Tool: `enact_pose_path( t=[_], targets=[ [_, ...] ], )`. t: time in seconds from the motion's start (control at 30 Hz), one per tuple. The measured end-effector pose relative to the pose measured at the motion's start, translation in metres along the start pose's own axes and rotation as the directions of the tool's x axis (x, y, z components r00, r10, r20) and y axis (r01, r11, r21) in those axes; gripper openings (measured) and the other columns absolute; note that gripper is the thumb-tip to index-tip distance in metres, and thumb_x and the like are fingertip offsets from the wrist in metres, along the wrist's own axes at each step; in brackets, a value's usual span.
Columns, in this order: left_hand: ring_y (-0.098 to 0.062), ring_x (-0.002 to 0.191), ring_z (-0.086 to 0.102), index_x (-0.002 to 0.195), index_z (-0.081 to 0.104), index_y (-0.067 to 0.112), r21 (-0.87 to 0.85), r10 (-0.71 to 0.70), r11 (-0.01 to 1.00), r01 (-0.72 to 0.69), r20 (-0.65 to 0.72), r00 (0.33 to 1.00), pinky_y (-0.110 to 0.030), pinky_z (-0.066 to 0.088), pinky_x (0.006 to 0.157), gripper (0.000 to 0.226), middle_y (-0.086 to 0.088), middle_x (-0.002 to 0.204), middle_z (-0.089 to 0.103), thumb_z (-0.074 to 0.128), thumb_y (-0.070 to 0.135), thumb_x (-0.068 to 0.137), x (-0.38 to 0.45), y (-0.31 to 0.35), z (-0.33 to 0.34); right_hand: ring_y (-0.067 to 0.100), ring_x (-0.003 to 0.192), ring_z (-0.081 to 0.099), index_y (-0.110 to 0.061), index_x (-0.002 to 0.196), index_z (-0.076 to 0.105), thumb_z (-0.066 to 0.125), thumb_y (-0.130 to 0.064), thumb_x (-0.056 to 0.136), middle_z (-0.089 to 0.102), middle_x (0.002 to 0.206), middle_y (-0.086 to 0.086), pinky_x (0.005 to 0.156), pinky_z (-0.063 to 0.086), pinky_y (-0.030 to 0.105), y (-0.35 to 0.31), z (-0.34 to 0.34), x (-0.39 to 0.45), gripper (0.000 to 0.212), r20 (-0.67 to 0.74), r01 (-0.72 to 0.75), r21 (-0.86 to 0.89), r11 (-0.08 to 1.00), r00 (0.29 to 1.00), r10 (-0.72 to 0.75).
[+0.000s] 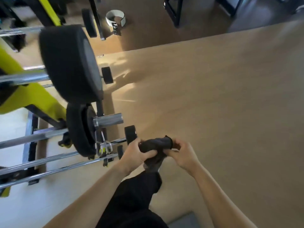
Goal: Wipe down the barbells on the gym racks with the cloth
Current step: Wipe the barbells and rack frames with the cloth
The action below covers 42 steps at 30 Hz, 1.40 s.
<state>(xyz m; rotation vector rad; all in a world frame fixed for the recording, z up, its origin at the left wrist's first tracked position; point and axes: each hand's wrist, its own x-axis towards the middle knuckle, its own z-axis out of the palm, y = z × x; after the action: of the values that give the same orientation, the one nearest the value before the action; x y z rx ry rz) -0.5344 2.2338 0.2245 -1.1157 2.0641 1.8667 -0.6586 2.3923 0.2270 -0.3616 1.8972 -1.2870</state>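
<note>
While gripped by both hands (162, 154), a dark, crumpled cloth (155, 146) (soft folds), chrome barbells (24, 78) beside.

Open tan floor (213, 96) is seen ahead and to the right. The left side is blocked by stacked chrome barbells (41, 163), black plates (69, 63) and a protruding bar sleeve (108, 120).

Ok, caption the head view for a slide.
Both hands, left and right, bunch a dark cloth beside racked barbells.
</note>
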Motion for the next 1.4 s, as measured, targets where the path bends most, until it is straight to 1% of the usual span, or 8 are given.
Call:
enact_pose_path(
  t=[0.17, 0.3, 0.5, 0.67, 0.97, 1.1, 1.23, 1.4],
  targets=[
    [-0.012, 0.063, 0.063, 0.111, 0.062, 0.006, -0.151, -0.046, 0.986, 0.07, 0.158, 0.986, -0.022, 0.048, 0.052, 0.043, -0.007, 0.084, 0.069, 0.082, 0.027, 0.08, 0.097, 0.057, 0.022, 0.017, 0.093, 0.07, -0.016, 0.101, 0.07, 0.064, -0.006, 0.085, 0.076, 0.093, -0.001, 0.084, 0.056, 0.035, -0.027, -0.068, 0.104, 0.02, -0.007, -0.066, -0.036, 0.997, 0.998, 0.066],
    [-0.015, 0.065, 0.062, 0.106, 0.068, 0.013, -0.139, -0.042, 0.988, 0.068, 0.183, 0.982, -0.026, 0.049, 0.057, 0.046, -0.005, 0.081, 0.072, 0.081, 0.044, 0.075, 0.172, 0.114, 0.022, 0.023, 0.068, 0.063, -0.008, 0.091, 0.065, 0.054, -0.003, 0.09, 0.069, 0.074, 0.006, 0.053, 0.048, 0.031, -0.072, -0.117, 0.181, 0.013, 0.003, -0.122, 0.001, 0.992, 0.992, 0.122],
    [-0.026, 0.105, 0.067, 0.119, 0.065, 0.008, -0.503, 0.056, 0.864, -0.015, 0.066, 0.996, -0.032, 0.054, 0.087, 0.051, -0.011, 0.11, 0.072, 0.079, 0.033, 0.077, 0.266, 0.2, -0.002, 0.02, 0.092, 0.071, -0.01, 0.108, 0.063, 0.053, -0.008, 0.099, 0.074, 0.097, 0.006, 0.076, 0.058, 0.032, -0.151, -0.166, 0.306, 0.013, 0.121, -0.072, 0.023, 0.997, 0.99, 0.069],
    [-0.023, 0.087, 0.069, 0.113, 0.067, 0.007, -0.646, 0.029, 0.754, -0.119, -0.149, 0.988, -0.028, 0.054, 0.06, 0.04, -0.011, 0.098, 0.072, 0.078, 0.021, 0.078, 0.358, 0.255, -0.046, 0.015, 0.095, 0.07, -0.013, 0.102, 0.066, 0.058, 0.0, 0.094, 0.075, 0.094, 0.001, 0.079, 0.055, 0.025, -0.218, -0.173, 0.443, 0.017, 0.176, 0.011, -0.048, 0.999, 0.984, -0.003],
    [-0.026, 0.068, 0.059, 0.105, 0.073, 0.017, -0.502, -0.093, 0.854, -0.141, -0.413, 0.906, -0.031, 0.045, 0.058, 0.035, -0.005, 0.082, 0.069, 0.078, 0.041, 0.08, 0.551, 0.358, -0.175, 0.018, 0.09, 0.069, -0.012, 0.104, 0.066, 0.047, 0.006, 0.095, 0.074, 0.093, 0.005, 0.07, 0.055, 0.026, -0.391, -0.141, 0.718, 0.027, 0.517, 0.1, -0.047, 0.994, 0.854, -0.062],
    [-0.009, 0.097, 0.069, 0.118, 0.068, 0.016, -0.594, -0.085, 0.771, -0.23, -0.454, 0.887, -0.019, 0.051, 0.077, 0.031, 0.001, 0.104, 0.075, 0.073, 0.019, 0.088, 0.596, 0.4, -0.237, 0.026, 0.099, 0.066, -0.013, 0.104, 0.068, 0.045, 0.001, 0.098, 0.072, 0.104, 0.013, 0.087, 0.053, 0.036, -0.467, -0.103, 0.809, 0.027, 0.617, 0.145, -0.11, 0.983, 0.785, -0.047],
    [-0.03, 0.12, 0.061, 0.131, 0.061, 0.007, -0.65, -0.072, 0.689, -0.32, -0.501, 0.863, -0.039, 0.049, 0.103, 0.052, -0.016, 0.125, 0.067, 0.078, 0.013, 0.082, 0.647, 0.407, -0.303, 0.021, 0.086, 0.066, -0.016, 0.098, 0.064, 0.043, 0.004, 0.098, 0.072, 0.092, 0.009, 0.082, 0.055, 0.035, -0.533, -0.044, 0.89, 0.029, 0.704, 0.21, -0.137, 0.968, 0.709, -0.054],
    [-0.024, 0.101, 0.071, 0.109, 0.074, 0.014, -0.693, -0.357, 0.609, -0.386, -0.674, 0.647, -0.041, 0.056, 0.091, 0.022, -0.007, 0.104, 0.076, 0.074, 0.017, 0.087, 0.719, 0.399, -0.398, 0.021, 0.085, 0.066, -0.014, 0.103, 0.063, 0.037, 0.008, 0.099, 0.07, 0.094, 0.009, 0.068, 0.057, 0.029, -0.594, 0.061, 0.988, 0.035, 0.799, 0.173, -0.181, 0.968, 0.6, 0.042]
  ],
)
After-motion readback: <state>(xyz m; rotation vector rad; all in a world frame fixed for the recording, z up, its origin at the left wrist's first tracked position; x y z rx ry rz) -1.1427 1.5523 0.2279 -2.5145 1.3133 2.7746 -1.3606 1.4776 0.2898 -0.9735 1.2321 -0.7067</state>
